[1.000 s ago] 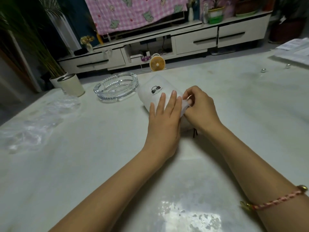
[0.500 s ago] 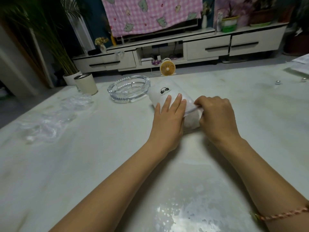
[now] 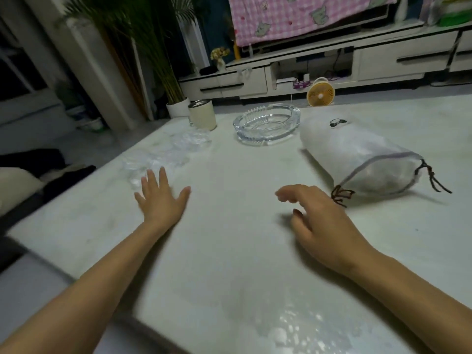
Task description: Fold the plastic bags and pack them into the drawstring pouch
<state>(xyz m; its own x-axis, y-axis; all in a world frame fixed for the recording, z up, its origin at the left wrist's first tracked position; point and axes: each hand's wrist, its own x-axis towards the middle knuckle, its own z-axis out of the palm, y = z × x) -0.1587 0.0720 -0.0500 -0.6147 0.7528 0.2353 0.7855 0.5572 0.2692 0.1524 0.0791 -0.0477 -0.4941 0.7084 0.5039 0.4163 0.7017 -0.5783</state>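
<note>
**Hands empty & apart; drawstring pouch [image 3: 357,154] lying on table [image 3: 229,264]**

L hand [image 3: 161,198]: palm down, fingers straight and spread, low over the tabletop. Fingertips sit at the near edge of the plastic bags [image 3: 166,154]. Contact w/ bags or tabletop: cannot tell, hand slightly blurred.

R hand [image 3: 319,221]: above the tabletop, fingers loosely curled, nothing in it. Knuckles just beside the near cord knot [image 3: 341,194] of the pouch; touching or not, cannot tell.

Hands well apart, bare tabletop btw them.

Pouch: white, on its side on the table, to the R of the glass ashtray [image 3: 267,123], near it but apart. Rounded, looks stuffed. Mouth end points to the near R and its rim is only partly gathered, so a gap shows; contents too dim to make out. Dark cords [image 3: 434,182] trail from both sides of the mouth onto the table. Small dark printed mark [image 3: 338,122] at the far, closed end.

Bags: clear, crumpled, loose heap on the L part of the table, running from beside the cream cup [image 3: 203,116] toward the L hand. Count: cannot tell.

Bkgd: small yellow fan [image 3: 321,95] beyond the far table edge, low white cabinet [image 3: 383,62] w/ pink checked cloth [image 3: 293,16] above it, potted plant [image 3: 153,47] at L.
</note>
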